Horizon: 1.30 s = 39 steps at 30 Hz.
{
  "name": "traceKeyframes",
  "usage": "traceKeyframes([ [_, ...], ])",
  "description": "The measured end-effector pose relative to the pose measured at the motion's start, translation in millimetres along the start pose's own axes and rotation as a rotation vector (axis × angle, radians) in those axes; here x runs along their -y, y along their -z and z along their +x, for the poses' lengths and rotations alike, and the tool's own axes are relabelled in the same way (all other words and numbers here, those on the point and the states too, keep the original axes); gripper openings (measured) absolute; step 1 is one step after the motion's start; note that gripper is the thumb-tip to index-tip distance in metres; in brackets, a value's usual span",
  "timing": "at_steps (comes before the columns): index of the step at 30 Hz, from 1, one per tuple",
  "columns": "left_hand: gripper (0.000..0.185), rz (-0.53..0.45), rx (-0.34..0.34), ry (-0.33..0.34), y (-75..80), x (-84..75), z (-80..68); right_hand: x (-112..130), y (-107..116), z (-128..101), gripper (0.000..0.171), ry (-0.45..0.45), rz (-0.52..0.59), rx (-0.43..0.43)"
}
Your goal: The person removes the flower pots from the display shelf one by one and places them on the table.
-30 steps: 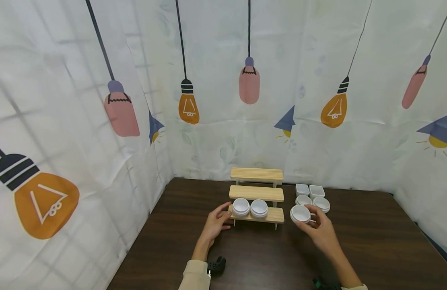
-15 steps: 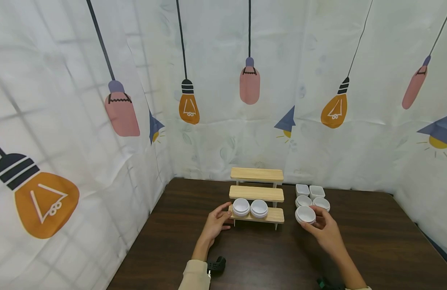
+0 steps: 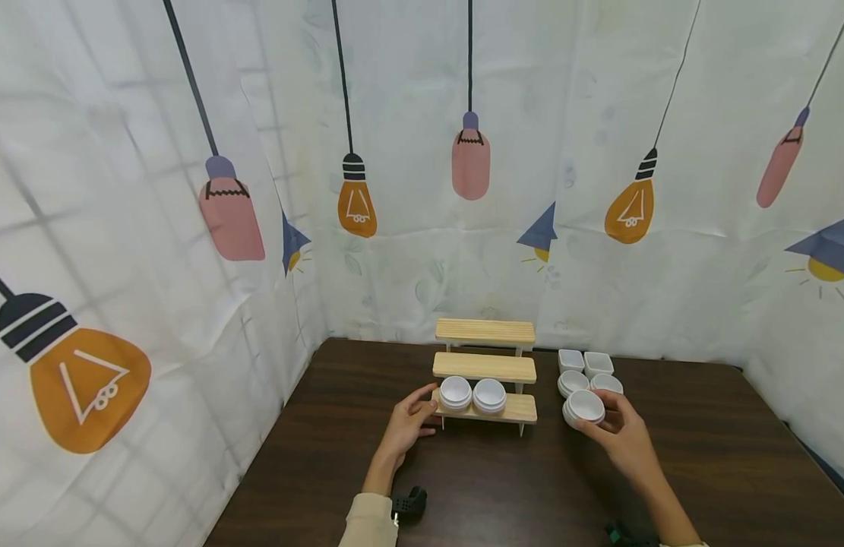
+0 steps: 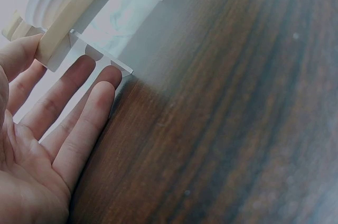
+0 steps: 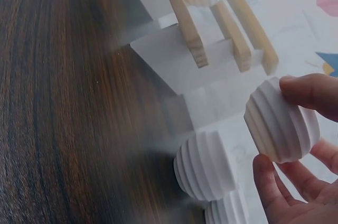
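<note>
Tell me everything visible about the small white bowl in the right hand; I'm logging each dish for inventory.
The bowl is small, round and white, with a ribbed outer wall, looking like ceramic or plastic, and seemingly empty. The right hand pinches it by the rim and side, off the table, tilted in the wrist view, right of the wooden stand.

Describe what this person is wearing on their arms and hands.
Both hands are bare, without gloves or rings in view. The left hand comes out of a cream sleeve with a black device strapped at the wrist. By the right hand, a dark, green-tinged strap shows at the frame's bottom edge.
</note>
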<state>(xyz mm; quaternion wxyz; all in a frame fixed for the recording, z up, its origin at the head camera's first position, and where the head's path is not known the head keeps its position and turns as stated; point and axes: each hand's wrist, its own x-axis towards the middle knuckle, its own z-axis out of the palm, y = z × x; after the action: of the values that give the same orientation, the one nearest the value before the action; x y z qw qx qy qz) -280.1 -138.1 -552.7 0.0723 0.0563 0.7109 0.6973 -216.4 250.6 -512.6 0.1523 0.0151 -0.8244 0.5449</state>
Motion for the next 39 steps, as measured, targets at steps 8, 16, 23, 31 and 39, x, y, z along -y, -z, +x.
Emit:
traceKeyframes([
  [8, 0.051, 0.019, -0.017, -0.012, -2.4, -1.3, -4.7, -2, 6, 2, 0.059, -0.011, -0.011, 0.001],
  [16, 0.049, 0.023, -0.02, 0.003, -0.8, 2.2, -2.1, -6, 15, 3, 0.062, -0.043, -0.022, -0.008],
  [23, 0.051, 0.024, -0.012, -0.006, -0.8, 2.9, -1.9, -8, 21, 3, 0.064, -0.074, -0.028, -0.007],
  [31, 0.049, 0.019, -0.017, 0.003, -1.5, 1.1, -2.0, -10, 25, 3, 0.067, -0.097, -0.074, -0.029],
  [39, 0.05, 0.024, -0.01, -0.027, -1.7, 0.3, -2.5, -15, 29, 4, 0.066, -0.094, -0.107, -0.05],
])
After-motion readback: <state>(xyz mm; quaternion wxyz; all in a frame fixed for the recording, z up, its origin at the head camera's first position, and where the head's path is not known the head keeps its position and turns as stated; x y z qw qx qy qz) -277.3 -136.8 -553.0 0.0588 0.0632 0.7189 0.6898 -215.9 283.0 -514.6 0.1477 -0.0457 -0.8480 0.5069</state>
